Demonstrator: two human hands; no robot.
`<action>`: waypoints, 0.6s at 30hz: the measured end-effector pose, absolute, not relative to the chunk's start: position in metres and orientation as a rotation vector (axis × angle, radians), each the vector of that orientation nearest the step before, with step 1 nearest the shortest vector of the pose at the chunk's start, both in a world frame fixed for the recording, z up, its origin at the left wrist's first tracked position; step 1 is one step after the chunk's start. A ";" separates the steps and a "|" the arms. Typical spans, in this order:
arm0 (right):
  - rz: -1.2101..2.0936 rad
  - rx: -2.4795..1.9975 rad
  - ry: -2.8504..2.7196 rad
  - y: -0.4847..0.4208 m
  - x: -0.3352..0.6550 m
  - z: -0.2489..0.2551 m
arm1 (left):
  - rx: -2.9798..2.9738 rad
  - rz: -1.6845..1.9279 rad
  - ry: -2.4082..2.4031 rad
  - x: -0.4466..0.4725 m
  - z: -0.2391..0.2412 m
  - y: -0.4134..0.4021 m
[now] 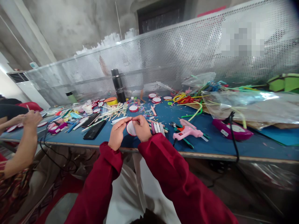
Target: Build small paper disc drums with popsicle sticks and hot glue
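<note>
My left hand (pixel 117 133) and my right hand (pixel 143 128) meet above the front edge of the table. Between them is a small white disc with a red rim (pixel 131 129), its upper edge pinched by the fingers of both hands. Whether something smaller sits at the fingertips is too fine to make out. Just right of my right hand lie several pale rolled sticks (pixel 159 127). A pink glue gun (pixel 188 130) rests on its side further right, beside pliers (pixel 175 125) with dark handles. Left of my left hand lies a black phone (pixel 94 130).
A black flask (pixel 118 85) stands near the perforated metal screen (pixel 161 59). Purple power strips (pixel 232 130) with black cables lie at right and left. Pipe cleaners (pixel 184 99), plastic bags (pixel 257 105) and paper sticks (pixel 116 110) cover parts of the blue table. A co-worker's hands (pixel 31 118) are at far left.
</note>
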State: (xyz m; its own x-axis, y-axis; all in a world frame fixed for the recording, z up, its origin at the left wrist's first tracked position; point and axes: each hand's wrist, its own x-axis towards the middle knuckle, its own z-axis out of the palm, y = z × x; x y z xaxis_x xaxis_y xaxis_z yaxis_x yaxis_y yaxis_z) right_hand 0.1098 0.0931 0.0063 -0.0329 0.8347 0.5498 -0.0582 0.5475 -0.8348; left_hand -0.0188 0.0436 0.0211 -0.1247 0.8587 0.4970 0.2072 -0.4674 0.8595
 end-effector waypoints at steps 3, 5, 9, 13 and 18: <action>0.834 -0.718 -1.429 0.093 0.109 0.006 | 1.636 1.628 1.196 -0.020 0.021 0.044; 0.842 -0.716 -1.429 0.094 0.109 0.006 | 1.627 1.632 1.196 -0.019 0.023 0.044; 0.848 -0.711 -1.413 0.094 0.110 0.006 | 1.618 1.658 1.204 -0.016 0.025 0.040; 0.833 -0.729 -1.414 0.093 0.110 0.007 | 1.571 1.670 1.243 -0.011 0.027 0.036; 0.820 -0.752 -1.415 0.092 0.111 0.007 | 1.502 1.677 1.263 -0.009 0.025 0.036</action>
